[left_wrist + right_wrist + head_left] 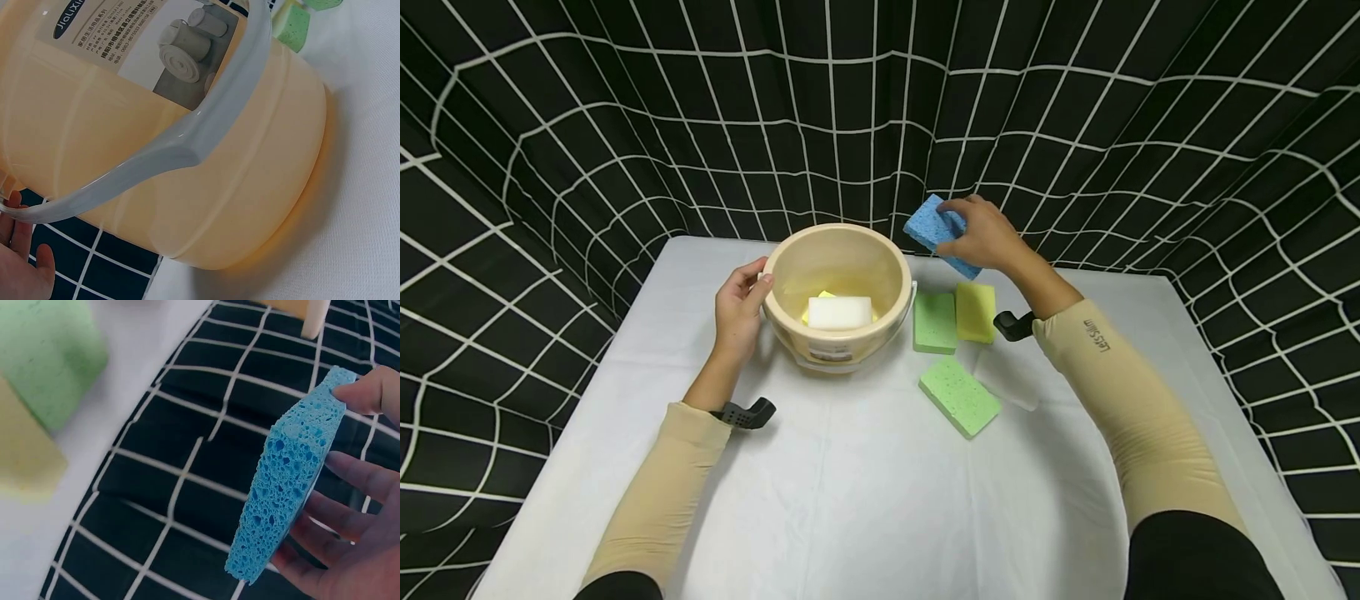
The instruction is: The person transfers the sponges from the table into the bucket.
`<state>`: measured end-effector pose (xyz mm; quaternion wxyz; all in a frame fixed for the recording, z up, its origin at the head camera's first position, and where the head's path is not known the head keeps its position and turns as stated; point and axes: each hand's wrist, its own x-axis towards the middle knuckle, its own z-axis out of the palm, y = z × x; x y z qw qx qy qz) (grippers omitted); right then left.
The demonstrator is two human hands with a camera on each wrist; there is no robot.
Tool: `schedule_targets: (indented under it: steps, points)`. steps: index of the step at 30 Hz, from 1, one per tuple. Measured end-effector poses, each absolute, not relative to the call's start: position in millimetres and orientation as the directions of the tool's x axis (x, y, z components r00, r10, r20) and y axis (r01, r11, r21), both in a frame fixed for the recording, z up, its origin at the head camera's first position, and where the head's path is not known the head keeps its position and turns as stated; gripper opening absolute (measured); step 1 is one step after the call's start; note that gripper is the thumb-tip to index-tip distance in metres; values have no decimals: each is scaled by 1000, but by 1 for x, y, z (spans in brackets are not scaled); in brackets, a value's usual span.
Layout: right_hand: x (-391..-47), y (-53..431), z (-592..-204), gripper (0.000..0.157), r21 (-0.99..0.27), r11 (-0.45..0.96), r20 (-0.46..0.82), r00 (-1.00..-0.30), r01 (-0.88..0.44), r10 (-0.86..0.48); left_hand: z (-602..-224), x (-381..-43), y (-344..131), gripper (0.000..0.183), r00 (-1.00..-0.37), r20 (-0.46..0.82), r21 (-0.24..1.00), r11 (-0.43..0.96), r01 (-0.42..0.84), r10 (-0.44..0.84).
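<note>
At the near edge of the view, two beige sleeves (651, 492), met by black cloth (1202, 554) at the upper arms, reach over a white-covered table (880, 500). A dark wrist mount (748, 413) sits at each cuff. Nearest among the loose pieces, a light green sponge (960, 397) lies askew, a white block (1007, 379) just beside it and hard to tell from the cloth. Beyond these, a second green sponge (935, 323) and a yellow sponge (975, 312) lie side by side. To their left stands a cream bucket (838, 254), upright, its pale handle (156, 156) hanging down at the front below a printed label (178, 47). Inside it a white sponge (840, 313) partly covers something yellow (826, 294). The left hand (737, 308) grips the bucket's left side, thumb at the rim. Farther off, right of the bucket and apart from it, the right hand (987, 235) pinches a blue sponge (928, 223) between thumb and fingers, in the air near the table's far edge. Behind everything hangs a black grid-patterned curtain (805, 92).
</note>
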<state>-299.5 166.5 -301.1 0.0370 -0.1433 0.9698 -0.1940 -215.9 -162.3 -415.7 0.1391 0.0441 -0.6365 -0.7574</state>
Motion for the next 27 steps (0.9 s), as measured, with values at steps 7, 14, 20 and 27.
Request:
schedule_targets:
  steps: [7,14,20,27]
  points:
    - [-295,149,-291,66,-389,860,4,-935,-329,-356,-416,-216,-162,38,-958,106,978,-147,149,-267]
    - [-290,125,-281,65,-387,833,-6,-902,-396,-432,-415,-216,-161,37,-955,112,973,-163,161,-274]
    - [-287,107,-274,64,-369,809,0,-871,-457,-492,-415,-215,-161,37,-955,117,971,-172,168,-272]
    - [-281,91,-270,63,-383,783,-1,-847,-490,-531,-416,-216,-161,37,-956,125,969,-174,175,-266]
